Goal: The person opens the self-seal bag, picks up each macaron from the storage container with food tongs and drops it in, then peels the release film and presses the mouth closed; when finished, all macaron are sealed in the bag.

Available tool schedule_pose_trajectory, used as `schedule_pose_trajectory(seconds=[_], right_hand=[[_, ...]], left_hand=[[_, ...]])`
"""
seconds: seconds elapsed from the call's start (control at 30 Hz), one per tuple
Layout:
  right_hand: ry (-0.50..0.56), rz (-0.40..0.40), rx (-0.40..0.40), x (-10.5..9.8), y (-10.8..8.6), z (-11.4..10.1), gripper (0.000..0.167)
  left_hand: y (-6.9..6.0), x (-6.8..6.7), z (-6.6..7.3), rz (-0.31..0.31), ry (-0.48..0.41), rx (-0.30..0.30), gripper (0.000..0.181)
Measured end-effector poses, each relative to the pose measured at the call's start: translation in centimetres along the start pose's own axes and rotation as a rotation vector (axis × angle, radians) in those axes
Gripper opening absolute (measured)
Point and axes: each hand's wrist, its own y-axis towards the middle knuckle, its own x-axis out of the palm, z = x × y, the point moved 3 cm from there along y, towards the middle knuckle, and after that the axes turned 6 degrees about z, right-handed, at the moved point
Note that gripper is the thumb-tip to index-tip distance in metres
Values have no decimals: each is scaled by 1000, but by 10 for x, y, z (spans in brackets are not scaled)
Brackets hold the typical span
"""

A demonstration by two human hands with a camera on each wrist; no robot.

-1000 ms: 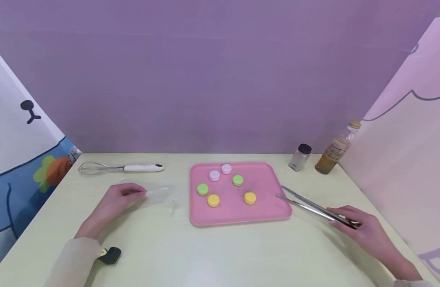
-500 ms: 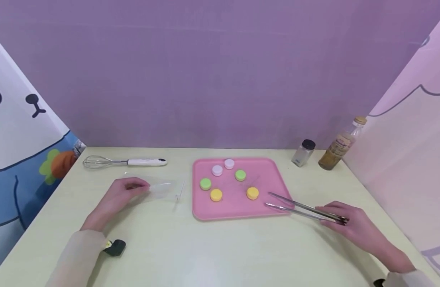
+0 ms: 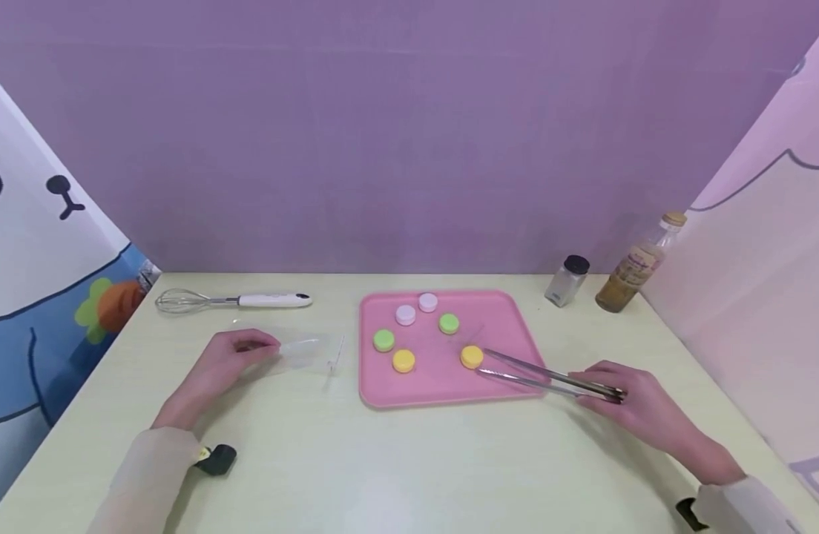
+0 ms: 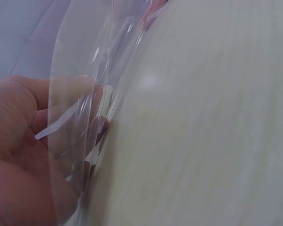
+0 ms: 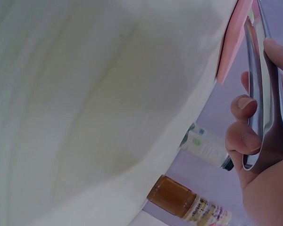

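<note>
My left hand (image 3: 219, 374) pinches the edge of a clear plastic bag (image 3: 306, 354) lying left of the pink tray (image 3: 443, 394). In the left wrist view the bag (image 4: 78, 52) stands partly away from the table, with the fingers behind its film. My right hand (image 3: 643, 408) grips metal tongs (image 3: 539, 378), whose two arms are spread. Their tips are over the tray, one on each side of the right yellow macaron (image 3: 472, 357); contact cannot be told. Also on the tray are another yellow macaron (image 3: 403, 361), two green macarons (image 3: 449, 323) and two pale lilac macarons (image 3: 406, 315).
A whisk (image 3: 249, 300) with a white handle lies at the back left. At the back right stand a small black-capped jar (image 3: 566, 282) and a corked bottle (image 3: 633, 274) of brown liquid. A purple wall (image 3: 409, 148) closes off the table's back.
My right hand has moved the tongs leftward, from the tray's right edge to the right yellow macaron. The left hand keeps its hold on the bag. The whole view has shifted slightly.
</note>
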Motion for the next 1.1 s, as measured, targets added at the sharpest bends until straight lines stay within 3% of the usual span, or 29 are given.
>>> schedule_pose_trajectory(seconds=[0.47, 1.1], right_hand=[[-37, 23, 7, 9, 11, -6, 33], [-39, 93, -1, 12, 0, -15, 35]], left_hand=[[2, 0, 2, 6, -3, 20, 27], [-1, 0, 3, 9, -5, 8, 25]])
